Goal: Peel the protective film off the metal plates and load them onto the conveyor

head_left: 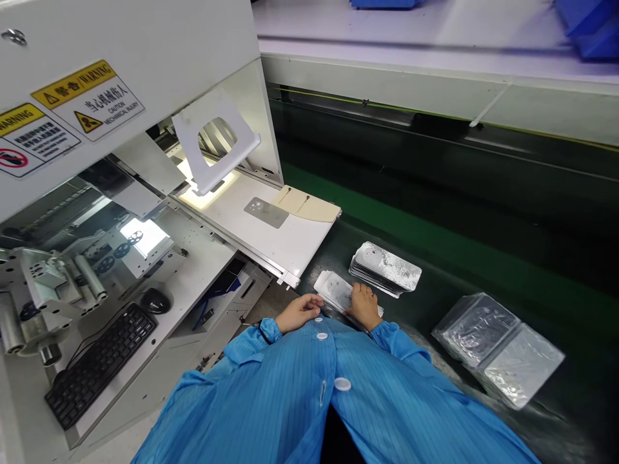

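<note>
Close to my body is a small stack of thin, silvery rectangular sheets point(333, 287) with round marks at one end. My right hand point(364, 305) has its fingers curled over this stack, gripping it; the hand covers part of the sheets. At the stack's near left end, my left hand point(298, 312) rests with loosely bent fingers and nothing visible in it. A taller stack of similar sheets point(387, 265), shiny on top, lies just beyond my right hand. On the white machine plate point(294, 241), a single grey sheet with camera-like holes point(265, 212) lies against a cream-coloured guide point(309, 203).
To the right, plastic-wrapped stacks point(498, 348) lie on the dark green belt point(483, 258). At left stands a white machine with warning labels point(87, 100), a keyboard point(99, 364) and a mouse point(155, 301). A white shelf point(411, 74) with blue bins point(592, 29) runs along the back.
</note>
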{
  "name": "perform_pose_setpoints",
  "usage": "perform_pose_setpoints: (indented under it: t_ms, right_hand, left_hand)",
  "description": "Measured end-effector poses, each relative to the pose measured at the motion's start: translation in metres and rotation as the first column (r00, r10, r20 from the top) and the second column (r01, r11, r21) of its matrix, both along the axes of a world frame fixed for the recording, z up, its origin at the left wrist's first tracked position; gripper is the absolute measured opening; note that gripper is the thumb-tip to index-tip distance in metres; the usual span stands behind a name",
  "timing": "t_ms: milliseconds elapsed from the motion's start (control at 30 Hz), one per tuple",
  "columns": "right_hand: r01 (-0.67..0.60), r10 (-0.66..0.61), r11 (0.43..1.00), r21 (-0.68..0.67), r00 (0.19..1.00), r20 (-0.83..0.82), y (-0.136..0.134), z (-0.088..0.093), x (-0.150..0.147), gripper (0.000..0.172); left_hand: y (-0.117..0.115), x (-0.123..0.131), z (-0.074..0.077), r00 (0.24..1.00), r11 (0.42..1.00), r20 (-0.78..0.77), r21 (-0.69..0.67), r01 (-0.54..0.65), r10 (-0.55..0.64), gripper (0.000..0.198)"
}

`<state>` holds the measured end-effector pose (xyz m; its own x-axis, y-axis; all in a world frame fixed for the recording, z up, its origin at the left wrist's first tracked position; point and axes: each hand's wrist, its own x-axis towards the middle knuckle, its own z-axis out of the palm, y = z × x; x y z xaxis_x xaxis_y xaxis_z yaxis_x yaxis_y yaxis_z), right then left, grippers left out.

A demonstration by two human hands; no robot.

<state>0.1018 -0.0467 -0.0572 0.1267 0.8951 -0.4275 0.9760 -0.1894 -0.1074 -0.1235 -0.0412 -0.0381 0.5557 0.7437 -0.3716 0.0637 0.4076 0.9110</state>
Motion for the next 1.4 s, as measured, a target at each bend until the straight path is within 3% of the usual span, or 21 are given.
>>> perform_pose_setpoints:
  t_ms: [633, 833, 1033, 1233, 1400]
  right_hand:
    - [0.06, -0.061, 0.998, -0.023, 0.998, -0.005, 0.0, -0.006, 0.0, 0.076]
    - [0.112, -0.112, 0.993, -0.032, 0.994, -0.003, 0.0, -0.008, 0.002, 0.055]
    - [0.136, -0.137, 0.99, -0.032, 0.99, -0.044, -0.005, -0.003, 0.003, 0.045]
    - [0.1, -0.133, 0.984, -0.145, 0.962, -0.239, 0.001, 0.013, 0.026, 0.033]
    - [0.023, -0.085, 0.991, -0.133, 0.872, -0.482, 0.007, 0.055, 0.052, 0.023]
  left_hand:
    - [0.001, -0.003, 0.008, 0.994, 0.997, -0.072, 0.011, 0.082, -0.081, 0.043]
    - [0.0, -0.001, 0.008, 0.992, 0.996, -0.094, -0.004, 0.09, -0.09, 0.047]
    - [-0.001, 0.003, 0.012, 0.99, 0.995, -0.096, -0.012, 0.1, -0.1, 0.046]
    - [0.001, 0.003, 0.015, 0.989, 0.994, -0.097, -0.014, 0.107, -0.108, 0.043]
    - [0.0, 0.006, 0.02, 0.999, 0.999, -0.048, -0.053, -0.007, 0.004, 0.06]
